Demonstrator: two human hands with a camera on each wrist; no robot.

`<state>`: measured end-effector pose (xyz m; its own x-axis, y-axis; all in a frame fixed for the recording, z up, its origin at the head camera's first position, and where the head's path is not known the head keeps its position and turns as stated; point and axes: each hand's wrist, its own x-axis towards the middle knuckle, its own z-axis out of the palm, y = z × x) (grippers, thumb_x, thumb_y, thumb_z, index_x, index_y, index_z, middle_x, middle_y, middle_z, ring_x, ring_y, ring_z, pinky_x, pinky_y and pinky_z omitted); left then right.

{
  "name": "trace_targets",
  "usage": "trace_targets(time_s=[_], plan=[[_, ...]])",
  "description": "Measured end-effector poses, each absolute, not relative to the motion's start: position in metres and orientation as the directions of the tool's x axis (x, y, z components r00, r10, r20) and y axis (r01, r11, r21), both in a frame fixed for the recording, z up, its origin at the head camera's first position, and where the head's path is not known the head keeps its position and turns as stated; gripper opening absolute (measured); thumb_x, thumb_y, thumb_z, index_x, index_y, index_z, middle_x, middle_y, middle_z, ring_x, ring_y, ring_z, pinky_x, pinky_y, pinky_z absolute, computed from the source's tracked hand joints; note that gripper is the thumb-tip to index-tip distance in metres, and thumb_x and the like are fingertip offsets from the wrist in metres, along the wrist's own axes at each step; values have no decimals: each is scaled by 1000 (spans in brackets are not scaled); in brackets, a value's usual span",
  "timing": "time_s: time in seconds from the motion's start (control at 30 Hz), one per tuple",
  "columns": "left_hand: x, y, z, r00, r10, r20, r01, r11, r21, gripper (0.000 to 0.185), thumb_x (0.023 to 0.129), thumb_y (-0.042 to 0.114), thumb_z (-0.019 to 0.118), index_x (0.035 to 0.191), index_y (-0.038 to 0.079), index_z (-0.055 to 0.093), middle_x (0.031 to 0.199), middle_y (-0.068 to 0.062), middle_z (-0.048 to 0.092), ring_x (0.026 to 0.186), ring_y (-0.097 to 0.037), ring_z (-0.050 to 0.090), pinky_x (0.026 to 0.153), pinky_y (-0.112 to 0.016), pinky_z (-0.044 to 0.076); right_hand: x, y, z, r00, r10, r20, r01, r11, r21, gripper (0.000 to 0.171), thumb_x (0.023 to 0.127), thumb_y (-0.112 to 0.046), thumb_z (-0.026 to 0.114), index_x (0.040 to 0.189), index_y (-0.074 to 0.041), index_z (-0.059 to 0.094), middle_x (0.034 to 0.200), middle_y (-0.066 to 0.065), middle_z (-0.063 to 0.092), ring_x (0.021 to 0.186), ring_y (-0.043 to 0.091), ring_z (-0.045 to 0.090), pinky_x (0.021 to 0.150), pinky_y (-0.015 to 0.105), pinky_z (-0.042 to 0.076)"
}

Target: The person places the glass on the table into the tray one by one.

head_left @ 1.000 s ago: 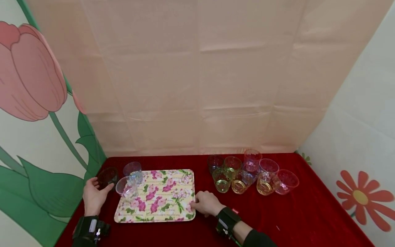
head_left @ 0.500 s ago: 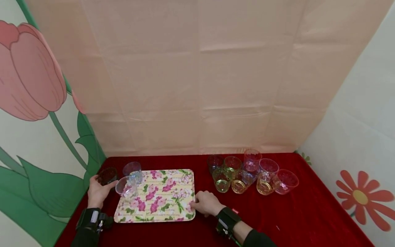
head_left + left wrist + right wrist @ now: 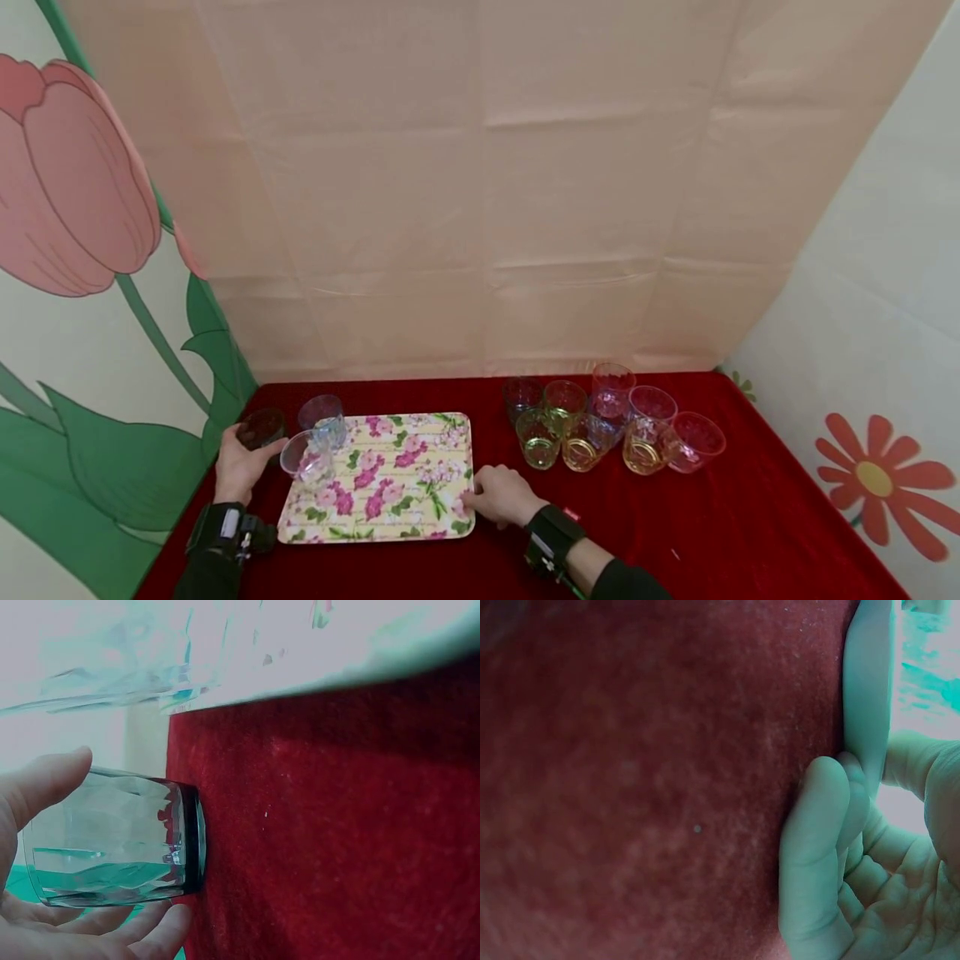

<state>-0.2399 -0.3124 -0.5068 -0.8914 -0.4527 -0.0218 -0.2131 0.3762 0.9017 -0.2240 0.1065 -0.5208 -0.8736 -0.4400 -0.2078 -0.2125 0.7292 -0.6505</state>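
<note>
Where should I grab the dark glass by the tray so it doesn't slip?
Grab the dark glass round its side wall, coming from the near left, as the left hand does, thumb one side, fingers the other. It stands upright on the red cloth, and the clear glasses crowd its right.

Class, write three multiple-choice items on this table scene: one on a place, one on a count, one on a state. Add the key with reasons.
1. Where does the dark glass stand?
A. on the red cloth left of the floral tray
B. on the tray
C. among the glasses at the right

2. How many glasses stand in the group to the right of the tray?
A. three
B. eight
C. twelve

3. What is the right hand doing?
A. lifting a glass
B. lying flat on the cloth
C. pinching the tray's edge

Key: A, the left wrist view shows its base on the red cloth; B, eight show beside the floral tray; C, thumb above, fingers below the rim.
</note>
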Motion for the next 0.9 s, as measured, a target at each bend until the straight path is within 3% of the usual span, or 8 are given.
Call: trace_targets(time_s=[0.1, 0.2, 0.3, 0.4, 0.57, 0.8, 0.9], plan=[[-239, -313, -506, -891, -454, -22, -212, 372, 904, 96, 82, 16, 77, 149, -10, 13, 143, -38, 30, 127, -49, 38, 100, -55, 40, -225, 107, -521, -873, -440, -209, -213, 730, -649, 33, 95, -35, 62, 65, -22, 68, 45, -5, 45, 39, 13, 50, 40, 27, 42], [-237, -314, -506, -888, -460, -25, -208, 353, 912, 97, 82, 18, 78, 148, -9, 12, 141, -37, 32, 124, -46, 41, 88, -38, 47, -225, 107, -521, -870, -446, -208, -218, 728, -650, 32, 95, -35, 62, 66, -22, 68, 45, -5, 45, 39, 13, 49, 40, 26, 40], [-234, -314, -505, -884, -467, -29, -198, 317, 928, 96, 83, 22, 78, 146, -6, 10, 139, -33, 34, 120, -42, 43, 73, -18, 44, -225, 107, -520, -867, -455, -204, -226, 723, -653, 31, 95, -34, 61, 67, -23, 70, 45, -5, 44, 38, 12, 48, 39, 26, 38], [-229, -313, -503, -882, -470, -30, -191, 298, 935, 94, 84, 22, 77, 144, -3, 10, 134, -30, 37, 115, -38, 46, 64, -10, 40, -225, 108, -520, -863, -461, -206, -227, 718, -658, 31, 96, -33, 61, 67, -23, 70, 45, -5, 44, 38, 11, 47, 39, 25, 36], [-217, -311, -495, -890, -456, -23, -178, 301, 937, 85, 86, 20, 75, 142, 2, 14, 127, -19, 41, 105, -21, 48, 67, -10, 43, -225, 109, -520, -862, -461, -212, -217, 713, -667, 32, 95, -34, 61, 67, -23, 70, 46, -4, 45, 39, 12, 48, 40, 25, 36], [-199, -313, -490, -928, -371, -35, -174, 349, 921, 86, 87, 25, 75, 149, -1, 21, 138, -23, 39, 118, -28, 46, 71, -10, 45, -227, 110, -524, -863, -461, -207, -219, 711, -668, 31, 95, -36, 61, 69, -23, 70, 46, -4, 45, 39, 13, 48, 40, 27, 40], [-190, -313, -490, -932, -361, -26, -166, 362, 917, 85, 87, 27, 76, 149, 3, 22, 138, -18, 40, 109, -13, 48, 74, -12, 47, -227, 109, -524, -863, -460, -211, -216, 712, -668, 31, 95, -36, 61, 68, -23, 70, 46, -4, 45, 39, 13, 49, 41, 27, 40]])
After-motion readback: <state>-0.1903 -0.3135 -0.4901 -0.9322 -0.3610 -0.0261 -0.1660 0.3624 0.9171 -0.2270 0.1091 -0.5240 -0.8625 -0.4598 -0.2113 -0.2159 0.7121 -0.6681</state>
